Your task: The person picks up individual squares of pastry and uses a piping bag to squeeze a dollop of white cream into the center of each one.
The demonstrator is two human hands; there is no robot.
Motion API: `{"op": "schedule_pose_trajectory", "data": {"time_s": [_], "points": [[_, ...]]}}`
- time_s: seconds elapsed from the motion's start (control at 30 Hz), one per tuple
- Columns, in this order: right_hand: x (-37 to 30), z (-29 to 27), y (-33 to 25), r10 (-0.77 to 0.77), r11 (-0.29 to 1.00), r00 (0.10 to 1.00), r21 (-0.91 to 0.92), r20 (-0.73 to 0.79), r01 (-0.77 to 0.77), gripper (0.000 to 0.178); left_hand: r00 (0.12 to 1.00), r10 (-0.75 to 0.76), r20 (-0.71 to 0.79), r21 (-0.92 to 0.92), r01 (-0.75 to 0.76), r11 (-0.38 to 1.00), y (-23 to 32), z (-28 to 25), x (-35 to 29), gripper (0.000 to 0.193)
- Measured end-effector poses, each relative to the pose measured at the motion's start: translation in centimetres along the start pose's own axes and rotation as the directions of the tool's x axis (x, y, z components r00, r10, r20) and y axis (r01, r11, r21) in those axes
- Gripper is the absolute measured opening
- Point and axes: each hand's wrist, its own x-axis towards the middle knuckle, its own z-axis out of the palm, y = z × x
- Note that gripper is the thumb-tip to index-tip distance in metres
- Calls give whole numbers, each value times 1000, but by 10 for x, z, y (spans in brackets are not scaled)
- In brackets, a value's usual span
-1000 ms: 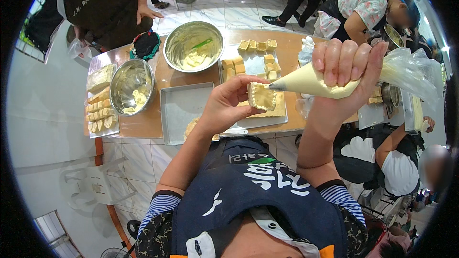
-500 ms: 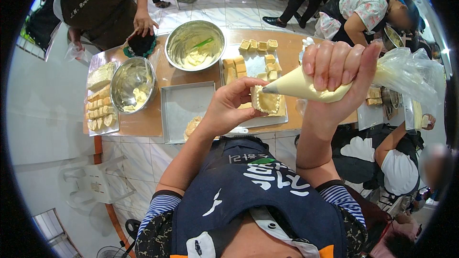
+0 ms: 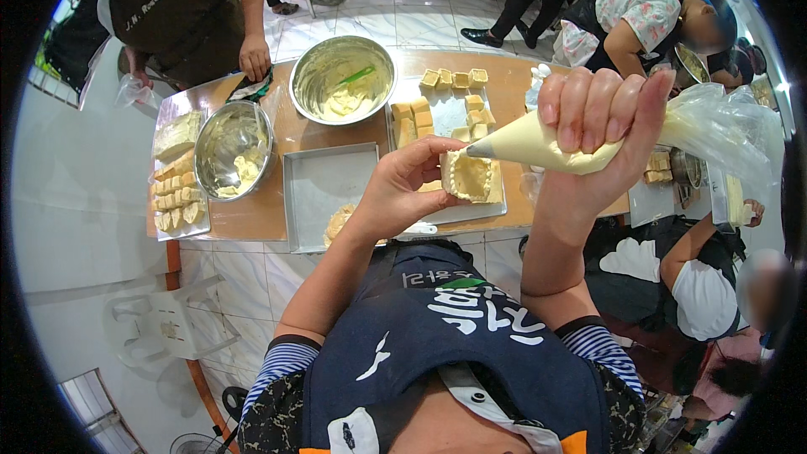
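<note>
My left hand (image 3: 405, 181) pinches a small square piece of hollowed bread (image 3: 467, 178) by its left side, above the table. Beads of cream line part of its rim. My right hand (image 3: 601, 130) is wrapped round a piping bag (image 3: 530, 145) full of pale yellow cream. The bag's metal tip (image 3: 481, 150) meets the upper edge of the bread, and its loose clear plastic end trails to the right. Beneath, a tray (image 3: 458, 214) carries more bread pieces, some hollowed like cups (image 3: 454, 79), others plain blocks (image 3: 412, 116).
Two steel bowls with cream, a large one (image 3: 303, 84) and a smaller one (image 3: 267, 139), stand left of the bread tray. A grey rectangular pan (image 3: 303, 202) holds crumbly bits. At far left is a tray of cut bread (image 3: 175, 181). Co-workers stand across the table and at right.
The piping tip has shifted slightly right along the bread's upper edge, and the bread has turned a little. Across the table, a co-worker's hand has moved the dark cloth.
</note>
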Motion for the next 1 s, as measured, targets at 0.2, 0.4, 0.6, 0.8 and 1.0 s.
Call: {"op": "schedule_pose_trajectory", "data": {"time_s": [0.2,0.4,0.6,0.8,1.0], "points": [[0,-1,0,-3,1000,1000,19,20,2,47,1000,7,3,-7,-7,1000,-1,-3,0,43],[1,-3,0,4,1000,1000,22,-1,-4,48,1000,-6,5,-29,6,1000,-1,-3,1,43],[2,-2,1,15,1000,1000,-3,14,-15,48,1000,-11,11,-55,12,998,-2,-4,1,43],[3,-4,-1,0,1000,999,-7,-37,0,47,1000,-11,4,-91,11,996,-2,-4,2,43],[5,-12,-2,29,997,969,82,-246,-9,45,999,13,-38,-51,-15,999,-5,-4,4,44]]}}
